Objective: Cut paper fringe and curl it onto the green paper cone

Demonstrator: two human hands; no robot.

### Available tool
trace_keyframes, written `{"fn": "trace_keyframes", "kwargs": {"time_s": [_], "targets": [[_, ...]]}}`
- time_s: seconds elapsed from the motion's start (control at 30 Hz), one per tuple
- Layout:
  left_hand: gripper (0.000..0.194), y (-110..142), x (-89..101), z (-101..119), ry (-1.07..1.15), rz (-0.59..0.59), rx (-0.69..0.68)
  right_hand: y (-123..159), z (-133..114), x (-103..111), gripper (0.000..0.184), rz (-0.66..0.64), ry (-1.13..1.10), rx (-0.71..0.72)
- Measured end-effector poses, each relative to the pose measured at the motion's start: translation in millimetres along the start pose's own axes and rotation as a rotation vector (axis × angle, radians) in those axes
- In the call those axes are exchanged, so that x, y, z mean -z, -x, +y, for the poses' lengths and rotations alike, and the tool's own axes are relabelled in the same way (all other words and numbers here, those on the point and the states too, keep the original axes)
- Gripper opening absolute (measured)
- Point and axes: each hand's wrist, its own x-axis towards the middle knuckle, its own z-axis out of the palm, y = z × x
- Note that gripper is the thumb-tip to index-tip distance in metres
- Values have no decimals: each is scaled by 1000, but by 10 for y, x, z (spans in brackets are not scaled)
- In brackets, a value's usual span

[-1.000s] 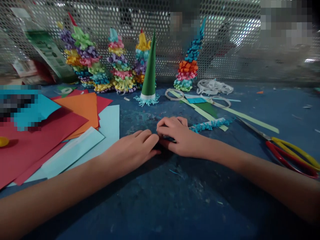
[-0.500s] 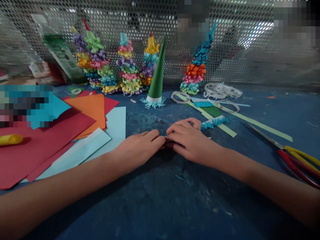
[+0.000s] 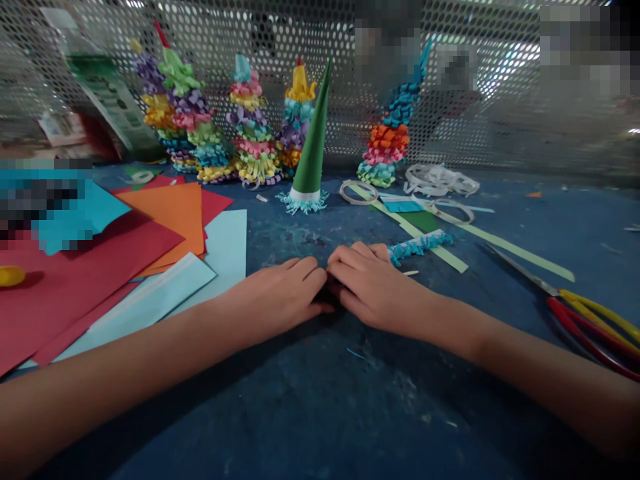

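My left hand (image 3: 280,297) and my right hand (image 3: 367,283) lie side by side on the dark blue table (image 3: 320,400), fingertips meeting at the middle. Both have curled fingers pressed together over something small and dark that the fingers hide. Just right of my right hand lies a fringed blue-and-white paper strip (image 3: 420,244). A green paper cone (image 3: 311,157) with a blue fringe at its base stands a little beyond the hands.
Coloured paper sheets (image 3: 125,253) are spread at the left. Several curled-paper trees (image 3: 210,127) line the perforated metal screen (image 3: 500,87). Red-and-yellow scissors (image 3: 585,313) lie at the right, with pale green strips (image 3: 510,248) and paper rings (image 3: 437,179) behind.
My hands have stayed together at the table's middle, with the fingertips shifting slightly against each other. The view has swayed a little.
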Motion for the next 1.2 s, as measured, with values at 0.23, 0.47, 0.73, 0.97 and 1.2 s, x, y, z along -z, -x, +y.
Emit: {"fn": "trace_keyframes", "kwargs": {"time_s": [0.23, 0.47, 0.73, 0.97, 1.2], "targets": [[18, -89, 67, -73, 159, -151, 134, -48, 41, -3, 14, -27, -46, -30], [20, -160, 124, -134, 146, -216, 98, -63, 124, 1, 13, 89, -39, 8], [20, -153, 121, -149, 223, -228, 167, -58, 199, 11, 20, 42, 53, 169], [21, -169, 151, -139, 285, -192, 261, -116, 149, 44, 17, 13, 18, 114], [8, 0, -34, -29, 107, 16, 339, -209, 185, 97, 15, -10, -69, 80]]}}
